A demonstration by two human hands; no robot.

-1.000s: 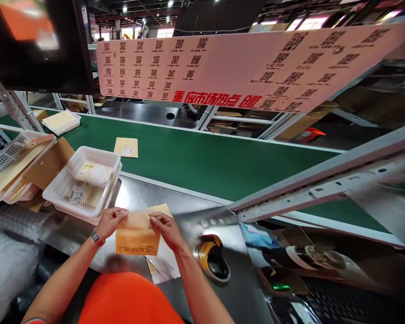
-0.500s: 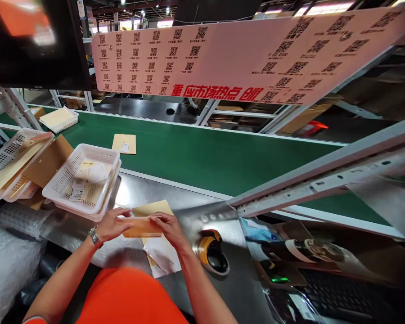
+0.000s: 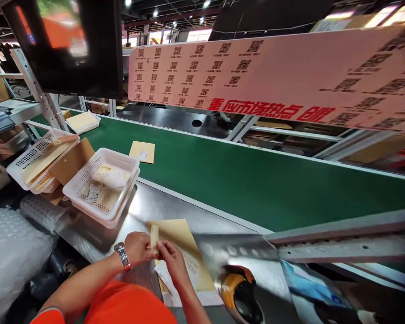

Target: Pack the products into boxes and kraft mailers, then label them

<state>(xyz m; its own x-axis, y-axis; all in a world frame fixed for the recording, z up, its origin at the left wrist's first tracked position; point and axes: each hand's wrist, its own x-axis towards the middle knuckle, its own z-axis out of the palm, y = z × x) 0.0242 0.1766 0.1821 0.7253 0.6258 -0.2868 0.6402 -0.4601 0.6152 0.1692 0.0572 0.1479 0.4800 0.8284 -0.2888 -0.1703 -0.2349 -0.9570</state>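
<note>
A small tan packet (image 3: 154, 237) stands upright, narrow side showing, between my two hands above the metal bench. My left hand (image 3: 139, 247), with a metal wristwatch, is closed on its left side. My right hand (image 3: 171, 260) pinches its lower right edge with thumb and fingers. Beneath them a yellow-brown padded envelope (image 3: 178, 234) lies flat on the bench. A whitish plastic sleeve (image 3: 167, 276) lies partly under my right forearm. To the right sits a yellow and black handheld scanner (image 3: 234, 292), blurred in part.
Stacked white baskets (image 3: 116, 216) holding envelopes stand at the left; a brown cardboard piece (image 3: 76, 159) leans beside them. Bubble wrap (image 3: 16, 261) fills the lower left. Beyond the bench runs a green conveyor (image 3: 216, 180) carrying an envelope (image 3: 143, 152). A metal post (image 3: 351, 243) slants at right.
The packet has turned from lying level to upright, and my hands have come closer together around it. The view has swung left, so the surroundings sit farther right.
</note>
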